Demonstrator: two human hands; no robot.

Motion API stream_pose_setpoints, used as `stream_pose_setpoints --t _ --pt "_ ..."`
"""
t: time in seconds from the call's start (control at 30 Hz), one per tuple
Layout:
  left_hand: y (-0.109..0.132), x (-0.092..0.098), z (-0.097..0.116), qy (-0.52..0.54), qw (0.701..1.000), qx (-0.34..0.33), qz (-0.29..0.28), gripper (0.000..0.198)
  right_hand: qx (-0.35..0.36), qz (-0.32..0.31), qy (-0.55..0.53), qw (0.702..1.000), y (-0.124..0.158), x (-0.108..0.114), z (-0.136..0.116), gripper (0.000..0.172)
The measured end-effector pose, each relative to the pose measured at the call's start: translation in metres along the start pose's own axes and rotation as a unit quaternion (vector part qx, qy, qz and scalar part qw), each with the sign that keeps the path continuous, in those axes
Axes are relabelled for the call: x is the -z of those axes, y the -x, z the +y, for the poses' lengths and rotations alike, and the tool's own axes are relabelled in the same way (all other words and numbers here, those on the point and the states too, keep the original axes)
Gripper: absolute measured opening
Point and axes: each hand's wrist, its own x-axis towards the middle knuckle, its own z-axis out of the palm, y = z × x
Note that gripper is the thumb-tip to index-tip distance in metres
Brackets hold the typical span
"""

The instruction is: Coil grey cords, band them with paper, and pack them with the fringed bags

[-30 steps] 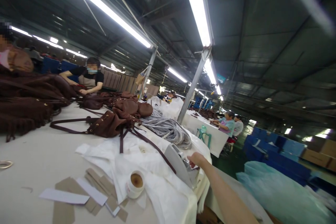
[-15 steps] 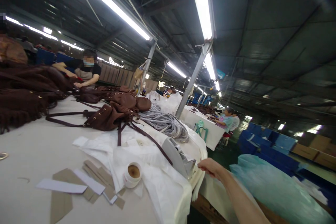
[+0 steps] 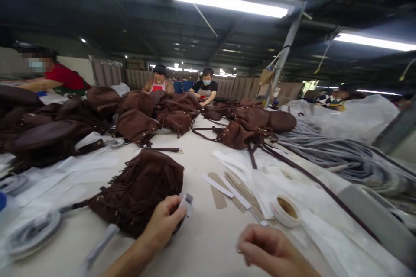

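Note:
My left hand (image 3: 165, 218) pinches a small grey-white wrapped piece (image 3: 186, 205) between thumb and fingers. It is at the right side of a dark brown fringed bag (image 3: 139, 186), which lies on the white table (image 3: 208, 242). A pale wrapped strap (image 3: 102, 244) sticks out from the bag's near side. My right hand (image 3: 264, 246) hovers over the table's near edge, fingers curled in; whatever they may hold is too blurred to make out. Just beyond it stands a white tub-like roll (image 3: 286, 211) with a brown inside.
Strips of grey and white card (image 3: 227, 190) lie mid-table. Brown bags (image 3: 136, 117) pile up along the back and left. A coil of grey cord (image 3: 341, 151) and a grey tape dispenser (image 3: 373, 220) are at right. Several co-workers sit beyond, one in red (image 3: 66, 75).
The view has swung left, bringing the fringed bag and my left hand into sight. My right hand has moved from beside the grey dispenser to the front of the table.

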Motion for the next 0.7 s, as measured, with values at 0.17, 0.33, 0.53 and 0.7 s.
stream_pose_setpoints --t 0.17,0.33,0.53,0.7 --pt "0.002 -0.003 -0.003 -0.036 0.998 -0.053 0.006 0.026 0.047 -0.014 0.023 0.999 -0.059 -0.077 -0.018 0.022" --pt "0.0 0.0 -0.005 -0.071 0.994 -0.081 0.0 0.024 0.059 0.014 0.046 0.997 -0.079 -0.084 -0.001 0.025" --pt "0.001 0.0 -0.006 -0.079 0.993 -0.092 -0.009 0.022 0.026 0.066 0.045 0.996 -0.082 -0.09 0.004 0.028" --pt "0.004 0.004 -0.001 -0.085 0.992 -0.094 -0.018 0.025 -0.018 0.066 0.009 0.998 -0.085 -0.094 0.003 0.032"
